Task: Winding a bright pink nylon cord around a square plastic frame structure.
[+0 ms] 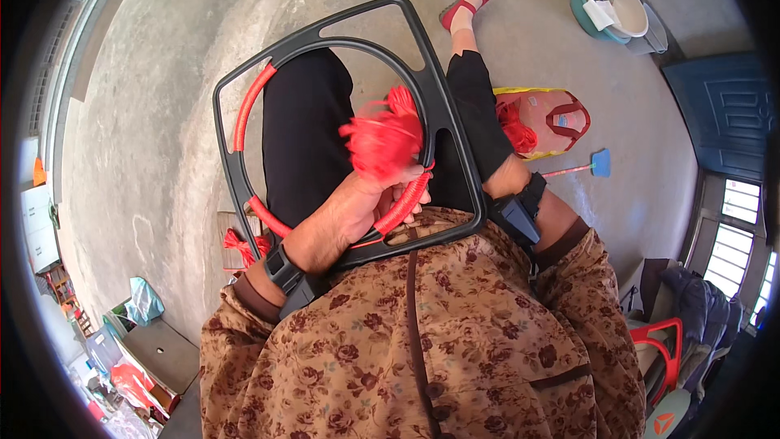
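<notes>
head view: left hand [374, 187] clutches red bundle [383, 145]; right hand hidden, can't tell; ring [422, 88] wrapped at four, seven, ten o'clock, twelve bare.

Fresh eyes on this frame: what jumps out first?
The bright red bundle, motion-blurred, mid-picture at the left hand. Then the big black frame over the legs, its round opening partly wrapped in red. Right of that, a pinkish bag on the floor with more red strands.
</notes>
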### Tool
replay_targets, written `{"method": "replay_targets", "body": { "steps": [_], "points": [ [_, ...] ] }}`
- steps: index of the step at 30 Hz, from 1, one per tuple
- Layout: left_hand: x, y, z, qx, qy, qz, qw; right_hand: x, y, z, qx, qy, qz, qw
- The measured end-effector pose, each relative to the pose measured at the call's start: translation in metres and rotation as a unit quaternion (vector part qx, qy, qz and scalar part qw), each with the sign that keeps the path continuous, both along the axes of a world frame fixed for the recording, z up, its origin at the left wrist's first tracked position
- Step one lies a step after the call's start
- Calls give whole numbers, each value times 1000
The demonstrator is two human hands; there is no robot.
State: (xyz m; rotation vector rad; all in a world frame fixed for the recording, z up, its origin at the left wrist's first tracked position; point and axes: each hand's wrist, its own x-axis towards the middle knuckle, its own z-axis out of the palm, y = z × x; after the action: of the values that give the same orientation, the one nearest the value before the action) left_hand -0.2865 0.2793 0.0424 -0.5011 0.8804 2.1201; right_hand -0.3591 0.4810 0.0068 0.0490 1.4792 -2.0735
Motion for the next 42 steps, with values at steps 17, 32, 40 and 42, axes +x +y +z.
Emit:
{"method": "replay_targets", "body": {
  "steps": [17,32,40,42],
  "points": [
    [1,4,-7,-41,56,43,997,60,30,31,292,70,220,928],
    [-3,5,1,-34,43,42,998,61,148,-23,23,-121,-195,973],
    [-3,4,4,-47,52,0,998,-18,51,-5,336,273,-219,874],
    [-2,4,4,-24,42,-2,999,-31,24,-1,309,419,-134,843]
  ]
}}
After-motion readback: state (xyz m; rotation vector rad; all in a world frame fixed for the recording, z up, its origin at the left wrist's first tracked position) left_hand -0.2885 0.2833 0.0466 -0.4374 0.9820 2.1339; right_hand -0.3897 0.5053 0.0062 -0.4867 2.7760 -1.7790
